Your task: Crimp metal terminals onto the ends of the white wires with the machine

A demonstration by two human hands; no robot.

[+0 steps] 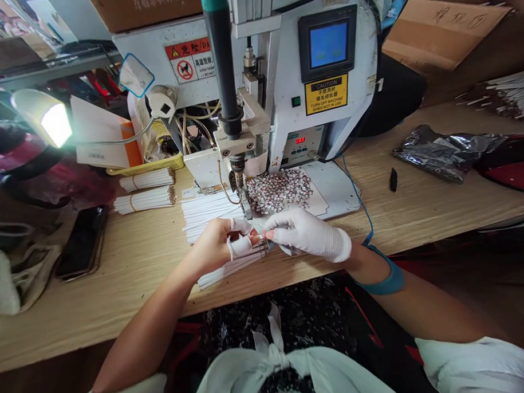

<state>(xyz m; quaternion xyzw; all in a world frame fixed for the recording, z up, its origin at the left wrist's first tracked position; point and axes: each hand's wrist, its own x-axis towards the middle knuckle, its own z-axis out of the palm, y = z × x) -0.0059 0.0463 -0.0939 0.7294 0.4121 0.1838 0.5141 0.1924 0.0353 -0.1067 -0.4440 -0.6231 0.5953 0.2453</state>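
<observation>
In the head view my left hand [229,239], with white coverings on some fingers, is closed in a pinch above the table. My right hand [304,235], in a white glove with bare fingertips, pinches from the other side. Between the fingertips is a tiny white part [261,236], too small to make out well. Thin white strips [230,271] lie fanned under the hands, and more white strips [206,213] lie just behind. A heap of small white and reddish pieces [281,190] rests on a white plate [336,185] beyond my right hand.
A soldering machine [238,140] stands right behind the hands, its tip low over the work. Banded strip bundles [146,199], a phone [81,243] and a lit lamp [55,124] are at left. A silvery bag [445,150] lies right. A blue cord [361,207] runs to my right wrist strap.
</observation>
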